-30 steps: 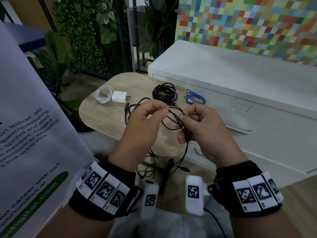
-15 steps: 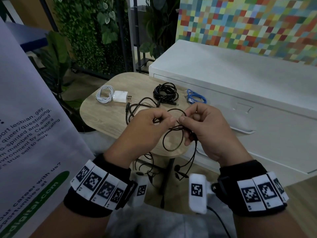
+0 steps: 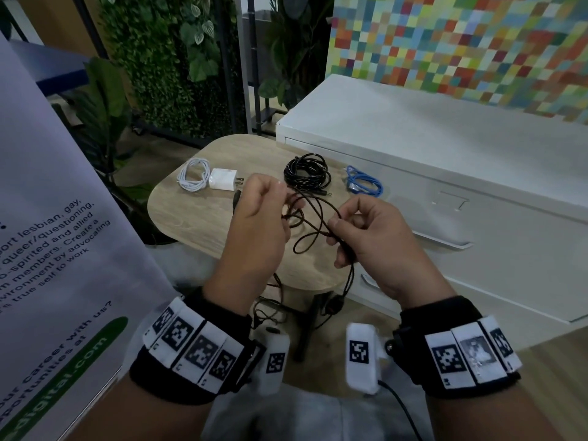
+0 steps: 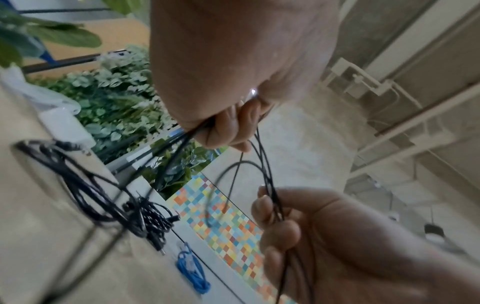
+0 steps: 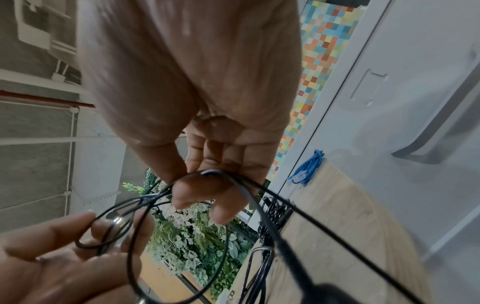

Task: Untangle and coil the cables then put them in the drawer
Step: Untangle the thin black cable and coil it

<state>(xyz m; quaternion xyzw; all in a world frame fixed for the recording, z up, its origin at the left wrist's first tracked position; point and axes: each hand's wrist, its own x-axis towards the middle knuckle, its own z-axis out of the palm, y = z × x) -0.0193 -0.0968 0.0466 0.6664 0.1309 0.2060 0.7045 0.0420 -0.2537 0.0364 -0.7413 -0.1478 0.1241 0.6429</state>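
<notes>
Both hands hold a thin black cable (image 3: pixel 313 229) in the air over the near edge of the round wooden table (image 3: pixel 191 214). My left hand (image 3: pixel 281 194) pinches its strands high up, seen also as the left hand (image 4: pixel 233 127) in its wrist view. Lower and to the right, my right hand (image 3: pixel 337 230) pinches crossed strands between thumb and fingers. Loose loops span the gap between the hands, and a cable loop (image 5: pixel 226 236) hangs by the right hand (image 5: pixel 207 185). The tail with a dark in-line piece (image 3: pixel 334 308) dangles below the table edge.
On the table lie a coiled black cable (image 3: pixel 307 173), a coiled blue cable (image 3: pixel 364 184), a white cable (image 3: pixel 192 175) and a white charger (image 3: pixel 222 183). A white drawer cabinet (image 3: pixel 493 224) with shut drawers stands right of the table. A printed banner (image 3: pixel 57 249) is at left.
The hands have moved apart. My left hand has risen and gone forward with its strands, and the loops between the hands have spread wider. My right hand keeps its pinch.
</notes>
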